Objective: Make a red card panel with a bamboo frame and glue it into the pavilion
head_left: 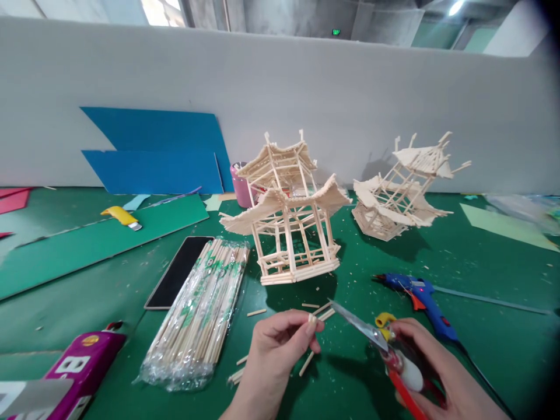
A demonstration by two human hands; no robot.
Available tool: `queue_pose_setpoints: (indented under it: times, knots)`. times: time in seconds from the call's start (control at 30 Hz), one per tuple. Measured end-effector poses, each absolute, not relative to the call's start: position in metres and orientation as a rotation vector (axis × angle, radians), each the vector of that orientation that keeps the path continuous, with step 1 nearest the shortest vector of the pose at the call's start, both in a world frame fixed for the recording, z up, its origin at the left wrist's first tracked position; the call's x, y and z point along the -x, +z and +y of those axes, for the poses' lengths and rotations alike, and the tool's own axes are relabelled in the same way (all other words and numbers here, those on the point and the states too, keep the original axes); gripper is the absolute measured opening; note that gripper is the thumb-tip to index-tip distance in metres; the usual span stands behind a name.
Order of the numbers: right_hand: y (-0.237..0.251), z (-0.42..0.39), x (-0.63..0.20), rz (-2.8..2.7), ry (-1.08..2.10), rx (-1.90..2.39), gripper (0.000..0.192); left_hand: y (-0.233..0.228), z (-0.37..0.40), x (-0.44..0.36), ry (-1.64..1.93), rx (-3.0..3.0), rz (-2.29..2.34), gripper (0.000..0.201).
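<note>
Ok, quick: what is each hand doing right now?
Left hand: closed, pinching a short pale wooden stick between fingertips.
Right hand: closed on the red-handled metal scissors, blades pointing towards the stick.

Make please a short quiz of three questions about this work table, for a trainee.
1. Which hand holds the scissors?
2. True or false: the tilted pavilion model stands left of the upright pavilion model.
3. What lies between the phone and the upright model: A) glue gun, B) pack of bamboo sticks, C) yellow knife?

Key:
1. The right hand; the left hand pinches a short stick.
2. False.
3. B.
</note>
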State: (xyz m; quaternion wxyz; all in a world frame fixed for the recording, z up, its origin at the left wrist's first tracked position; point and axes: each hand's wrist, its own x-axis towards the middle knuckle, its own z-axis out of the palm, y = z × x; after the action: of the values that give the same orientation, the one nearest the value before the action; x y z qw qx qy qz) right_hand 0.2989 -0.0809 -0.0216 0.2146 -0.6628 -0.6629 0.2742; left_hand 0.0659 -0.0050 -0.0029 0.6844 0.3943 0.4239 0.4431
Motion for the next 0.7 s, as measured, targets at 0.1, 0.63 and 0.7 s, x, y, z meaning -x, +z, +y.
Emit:
queue_pose_setpoints:
  times: [0.1,0.63,0.7]
  knots:
    - [-0.013,-0.076,-0.290,-1.927,0.713,1.814,0.061,-0.003,-0.005,-0.061,0.966,-0.933,0.925,0.010]
    - [-0.004,-0.067,-0.280,-2.162,0.636,1.869,0.070,-0.010,-0.001,-0.044,1.135,-1.334,0.708,0.019]
    - [-0.003,-0.067,-0.279,-2.172,0.624,1.859,0.070,-0.010,-0.001,-0.044,1.152,-1.395,0.720,0.022]
